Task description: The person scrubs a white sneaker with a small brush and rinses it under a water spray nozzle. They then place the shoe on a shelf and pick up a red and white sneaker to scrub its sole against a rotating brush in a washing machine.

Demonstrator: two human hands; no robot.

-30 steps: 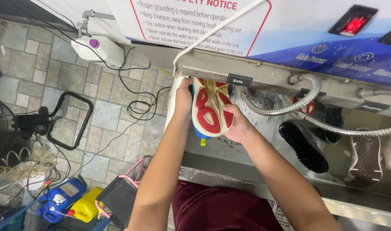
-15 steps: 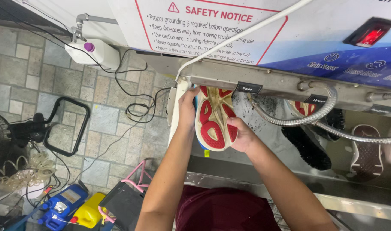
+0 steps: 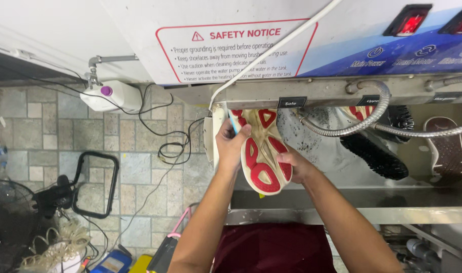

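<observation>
The shoe (image 3: 261,154) sits at the centre of the frame, sole side up toward the camera: a cream outsole with red tread panels. Its toe end points toward the upper part of the frame and lies under the front lip of the cleaning machine (image 3: 312,45), just left of a small black label on that lip. The heel end hangs over the metal trough (image 3: 342,197).

Progress, as judged from this view: the cream areas of the sole show brownish staining between the red panels, so cleaning of the sole appears incomplete. Dark specks cover the wet tray surface to the right of the shoe. No brush contact on the sole can be confirmed; the toe end is hidden under the machine lip.

Grip: the left hand (image 3: 231,146) is closed around the left edge of the shoe, with the thumb laid over the sole near the toe. The right hand (image 3: 297,164) clasps the right edge near the heel, fingers wrapped beneath and out of view. Both hands grasp the shoe firmly; neither is released.

Outward: a corrugated metal hose (image 3: 362,124) curves in the centre right. A black rotary brush (image 3: 375,154) lies beyond it, and a brown sole (image 3: 446,149) at far right.
</observation>
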